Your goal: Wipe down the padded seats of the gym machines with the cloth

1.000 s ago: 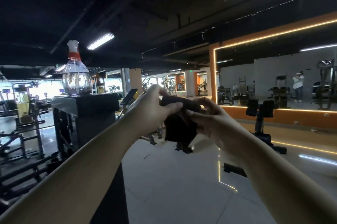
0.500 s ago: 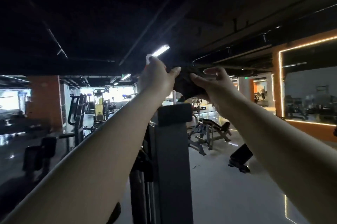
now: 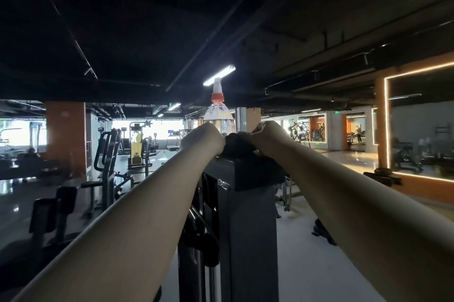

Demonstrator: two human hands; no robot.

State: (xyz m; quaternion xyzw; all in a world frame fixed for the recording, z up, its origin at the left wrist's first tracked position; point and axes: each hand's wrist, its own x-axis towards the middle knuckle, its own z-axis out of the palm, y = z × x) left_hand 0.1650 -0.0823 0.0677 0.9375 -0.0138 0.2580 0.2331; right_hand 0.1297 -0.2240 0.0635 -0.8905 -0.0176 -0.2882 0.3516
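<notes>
A dark cloth (image 3: 237,146) is bunched between both my hands, just above the top of a tall grey machine column (image 3: 248,215). My left hand (image 3: 202,140) grips its left end and my right hand (image 3: 268,135) grips its right end, fingers curled away from the camera. Behind the hands a clear spray bottle (image 3: 219,110) with an orange collar and white nozzle stands on the column top. A black padded seat (image 3: 54,205) of another machine is low at the left.
Dark gym machines (image 3: 110,154) and a yellow unit (image 3: 137,151) fill the left and middle distance. An orange mirrored wall (image 3: 417,129) with a light strip runs along the right. Pale floor (image 3: 319,264) lies right of the column.
The view has swung left across the gym. Both hands, with the cloth held between them, have come down onto the top of the grey column, and the spray bottle now shows behind them.
</notes>
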